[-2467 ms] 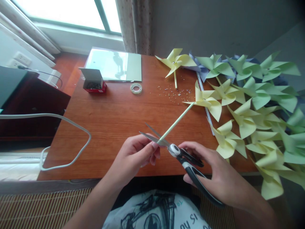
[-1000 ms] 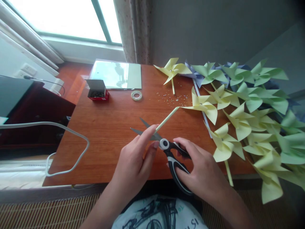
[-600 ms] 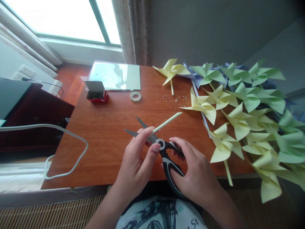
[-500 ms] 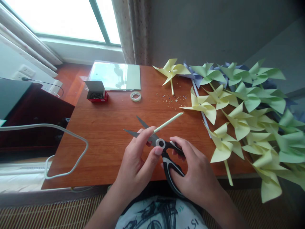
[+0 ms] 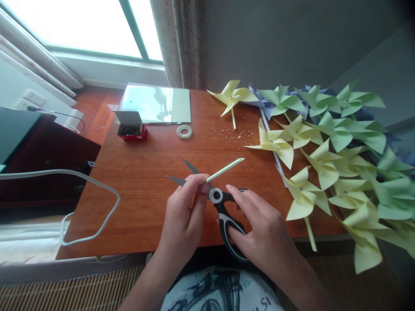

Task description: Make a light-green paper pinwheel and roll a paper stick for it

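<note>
My left hand is closed, pinching one end of a thin pale-yellow paper stick between thumb and forefinger. The stick's free end points up and to the right above the table. Black-and-grey scissors are in my right hand, its fingers in the handle loops. Their blades are spread apart and point left, passing by my left fingers. Whether the blades touch the stick is hidden behind those fingers.
Several yellow pinwheels and green pinwheels fill the table's right side. Small scraps lie near a yellow pinwheel at the back. A tape roll, an open red box and plastic-covered sheets lie back left.
My left thumb has drawn up against the forefinger around the stick's end. Stick and scissors have shifted slightly left, and the stick's tip sits a little lower.
</note>
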{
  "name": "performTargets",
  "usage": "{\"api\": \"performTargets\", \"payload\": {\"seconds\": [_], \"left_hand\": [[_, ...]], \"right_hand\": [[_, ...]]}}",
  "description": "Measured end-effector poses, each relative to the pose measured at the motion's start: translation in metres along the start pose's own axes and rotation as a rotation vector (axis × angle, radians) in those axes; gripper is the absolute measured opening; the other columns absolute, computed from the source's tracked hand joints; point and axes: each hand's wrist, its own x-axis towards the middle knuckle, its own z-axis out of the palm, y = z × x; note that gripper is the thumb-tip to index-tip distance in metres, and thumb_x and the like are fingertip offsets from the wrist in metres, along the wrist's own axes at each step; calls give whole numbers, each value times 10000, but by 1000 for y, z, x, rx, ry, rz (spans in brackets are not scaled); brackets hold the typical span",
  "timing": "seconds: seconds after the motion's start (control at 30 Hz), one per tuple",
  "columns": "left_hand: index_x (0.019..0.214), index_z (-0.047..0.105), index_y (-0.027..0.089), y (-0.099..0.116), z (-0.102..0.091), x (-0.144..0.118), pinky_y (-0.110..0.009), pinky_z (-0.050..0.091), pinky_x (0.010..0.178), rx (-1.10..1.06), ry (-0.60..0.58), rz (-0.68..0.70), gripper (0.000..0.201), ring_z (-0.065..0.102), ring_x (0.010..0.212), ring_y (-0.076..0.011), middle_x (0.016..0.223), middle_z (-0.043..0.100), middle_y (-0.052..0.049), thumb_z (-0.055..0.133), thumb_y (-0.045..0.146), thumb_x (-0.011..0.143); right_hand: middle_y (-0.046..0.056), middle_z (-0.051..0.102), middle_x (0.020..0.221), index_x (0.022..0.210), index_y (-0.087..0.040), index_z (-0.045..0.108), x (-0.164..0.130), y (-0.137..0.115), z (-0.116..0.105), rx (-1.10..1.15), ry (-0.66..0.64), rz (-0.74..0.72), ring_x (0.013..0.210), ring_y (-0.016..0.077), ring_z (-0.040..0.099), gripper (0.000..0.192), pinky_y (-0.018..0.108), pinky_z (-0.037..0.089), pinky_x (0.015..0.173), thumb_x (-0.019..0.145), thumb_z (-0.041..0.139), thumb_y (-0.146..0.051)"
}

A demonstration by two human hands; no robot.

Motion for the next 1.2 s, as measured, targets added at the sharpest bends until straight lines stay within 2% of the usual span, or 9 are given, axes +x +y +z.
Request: {"api": "performTargets", "payload": {"seconds": [0.2,0.47,0.93,1.2], "left_hand": [[984,617,242,-1,2,3,-215,428,723,-59,0,-12,150,534,781,-115,847,580,28,482,220,1047],[968,644,238,0,2,7,-219,426,734,-138,7,-12,157,536,789,-122,850,587,21,505,208,1034],[967,668,217,0,2,9,-238,436,708,-145,28,-1,150,549,772,-140,836,604,1,530,242,1022],[939,648,209,0,3,9,-245,450,703,-152,31,-25,155,556,766,-150,825,606,-7,533,275,1019]], "right_hand": [[141,703,1006,1395,-58,561,0,0,1,-26,-12,-12,908,293,694,562,466,625,821,834,579,-91],[131,697,1034,1440,-113,515,0,2,2,-41,-23,-18,935,282,692,557,441,621,859,888,581,-137],[163,674,1151,1492,-105,433,-2,-1,0,-131,-62,-37,1040,315,669,601,483,615,904,901,544,-136],[161,672,1106,1487,-86,431,-1,-3,-3,-157,-80,-40,1013,318,672,604,484,619,875,890,522,-108]]}}
